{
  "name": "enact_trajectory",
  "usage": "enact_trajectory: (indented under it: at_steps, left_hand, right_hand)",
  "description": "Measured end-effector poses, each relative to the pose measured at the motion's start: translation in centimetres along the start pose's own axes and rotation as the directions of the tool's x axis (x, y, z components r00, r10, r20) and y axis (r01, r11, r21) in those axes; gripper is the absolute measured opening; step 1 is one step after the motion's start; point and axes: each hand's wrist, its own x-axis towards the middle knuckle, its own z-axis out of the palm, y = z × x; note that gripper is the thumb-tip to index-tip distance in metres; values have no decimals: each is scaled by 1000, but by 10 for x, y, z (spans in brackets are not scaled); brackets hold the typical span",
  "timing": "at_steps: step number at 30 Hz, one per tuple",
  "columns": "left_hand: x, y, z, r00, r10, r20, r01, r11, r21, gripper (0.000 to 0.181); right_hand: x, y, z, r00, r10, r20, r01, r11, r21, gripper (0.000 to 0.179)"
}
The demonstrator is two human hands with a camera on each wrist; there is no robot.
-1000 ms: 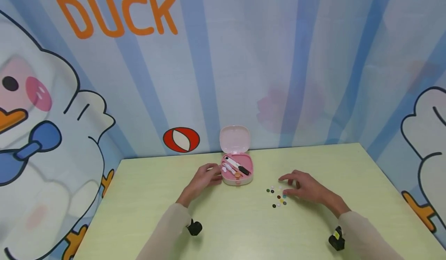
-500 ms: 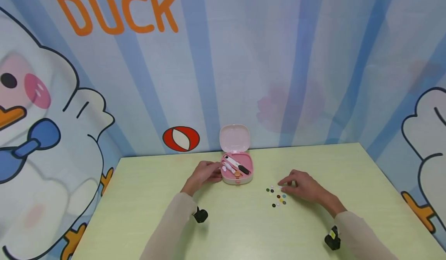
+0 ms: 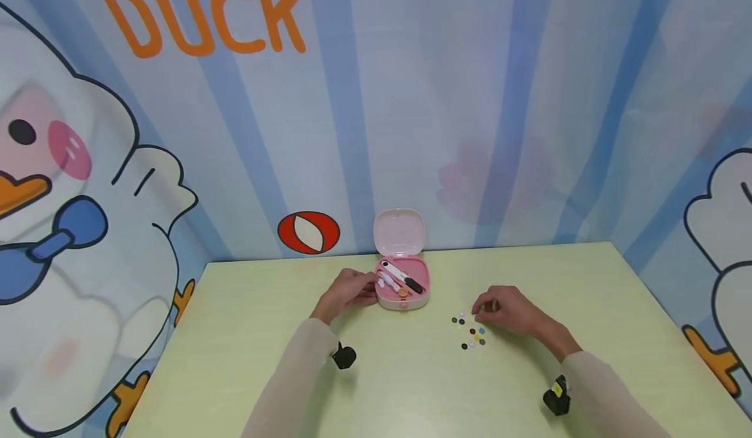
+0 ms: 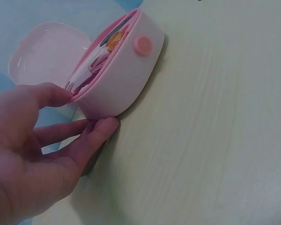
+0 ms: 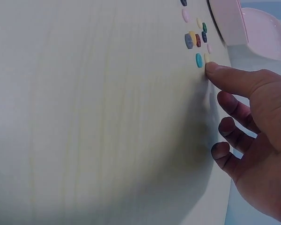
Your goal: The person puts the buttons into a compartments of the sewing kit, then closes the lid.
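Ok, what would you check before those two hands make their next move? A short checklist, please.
1. Lid of the pink box open: ok, it stands raised at the back.
2. Box steadied: ok as far as it shows, the left hand touches its side.
3. Right hand near the small coloured discs: ok, it is at the edge of the cluster.
4. Pale disc firmly gripped: cannot tell, the hand hides the contact.
5. Inside of the box empty: not ok, a black-and-white tool and other items lie there.
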Motion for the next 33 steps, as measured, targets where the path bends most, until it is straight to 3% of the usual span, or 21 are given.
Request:
enact_trajectory:
  at_steps: [12,26,33]
  left_hand:
    - [2,2,-1,1000,4,22,-3,999,-33,36]
    - [6,-1,0,1000,0,11,1,999,-33,34]
    - [1,-1,-1,1000,0,14,0,1000,-22,34]
  right_hand:
    - [19,-5,-16,993,2,114,-3,1000,9,8]
    - [48,-12,-23,993,-3,115,1,1000,13,7]
    - [69,-27,-22,992,-3,123,-3,999,51,9]
